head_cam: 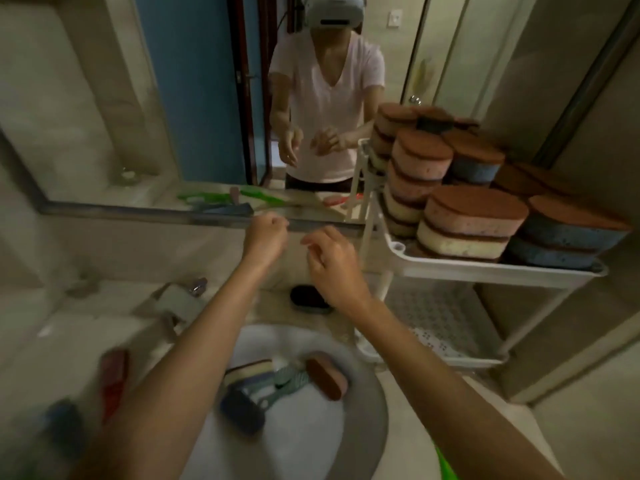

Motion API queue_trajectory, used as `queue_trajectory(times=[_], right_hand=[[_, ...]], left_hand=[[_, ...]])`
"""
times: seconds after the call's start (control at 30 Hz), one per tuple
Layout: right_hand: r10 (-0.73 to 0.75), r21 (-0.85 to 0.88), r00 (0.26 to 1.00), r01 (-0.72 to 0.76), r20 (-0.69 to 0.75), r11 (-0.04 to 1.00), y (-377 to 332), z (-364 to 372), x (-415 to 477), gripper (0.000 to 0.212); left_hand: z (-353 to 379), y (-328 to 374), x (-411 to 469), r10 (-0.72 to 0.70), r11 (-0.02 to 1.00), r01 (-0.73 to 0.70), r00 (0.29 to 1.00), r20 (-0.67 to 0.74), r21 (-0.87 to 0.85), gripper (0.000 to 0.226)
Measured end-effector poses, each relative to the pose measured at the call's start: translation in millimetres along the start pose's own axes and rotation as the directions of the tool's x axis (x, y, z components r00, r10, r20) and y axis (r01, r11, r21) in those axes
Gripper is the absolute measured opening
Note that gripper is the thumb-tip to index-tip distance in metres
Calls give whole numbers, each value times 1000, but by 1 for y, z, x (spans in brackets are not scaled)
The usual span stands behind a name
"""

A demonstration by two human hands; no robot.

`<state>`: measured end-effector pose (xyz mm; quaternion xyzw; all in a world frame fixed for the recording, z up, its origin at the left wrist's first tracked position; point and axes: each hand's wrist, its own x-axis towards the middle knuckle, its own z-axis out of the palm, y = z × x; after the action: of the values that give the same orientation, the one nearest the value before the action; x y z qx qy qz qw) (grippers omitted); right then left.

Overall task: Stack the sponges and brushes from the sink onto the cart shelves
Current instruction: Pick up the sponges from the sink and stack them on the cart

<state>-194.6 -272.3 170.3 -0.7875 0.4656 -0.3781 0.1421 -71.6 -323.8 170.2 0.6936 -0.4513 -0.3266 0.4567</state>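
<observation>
White sink (311,445) holds sponges (327,375), brushes (290,376); cart shelf (485,268) carries sponge stacks (474,216); left hand (266,233), right hand (332,268) grips loose, empty.

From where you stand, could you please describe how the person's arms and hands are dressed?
Both forearms are bare: the left hand and right hand wear no gloves or watch. The mirror reflects a pale pink short-sleeved T-shirt.

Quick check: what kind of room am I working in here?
Most likely a home bathroom: a white sink with a tap, a wall mirror above it, and a cart stacked with sponges beside the basin.
</observation>
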Motion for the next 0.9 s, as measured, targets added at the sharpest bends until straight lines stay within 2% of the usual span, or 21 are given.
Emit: queue_trajectory(times=[0.07,0.17,0.27,0.33,0.43,0.6,0.73,0.8,0.9], right_hand=[[151,-19,964,-151,220,988,26,45,-13,27],[354,-189,833,-300,426,935,74,97,-28,37],[510,-354,674,-369,534,859,113,124,-36,58],[562,-430,626,-367,542,824,133,139,-32,64],[569,-555,678,-278,466,784,153,158,-16,67],[540,-633,732,-195,415,749,174,179,-3,70],[418,-708,828,-37,373,705,187,188,-3,59],[393,-735,845,0,363,679,189,189,-4,59],[376,-768,846,60,378,638,191,191,-4,60]], left_hand=[[1,-50,0,-102,993,99,994,43,67,29],[10,-114,-4,-233,953,194,960,154,232,27],[22,-167,-10,-310,902,193,912,269,386,23],[26,-198,-10,-361,871,207,885,294,446,26],[29,-231,-8,-394,810,169,866,307,562,31],[19,-276,0,-430,686,90,851,302,722,36],[13,-314,4,-422,655,21,840,342,755,44],[12,-326,4,-404,628,-52,831,382,776,47],[11,-335,5,-332,491,-232,841,427,839,45]])
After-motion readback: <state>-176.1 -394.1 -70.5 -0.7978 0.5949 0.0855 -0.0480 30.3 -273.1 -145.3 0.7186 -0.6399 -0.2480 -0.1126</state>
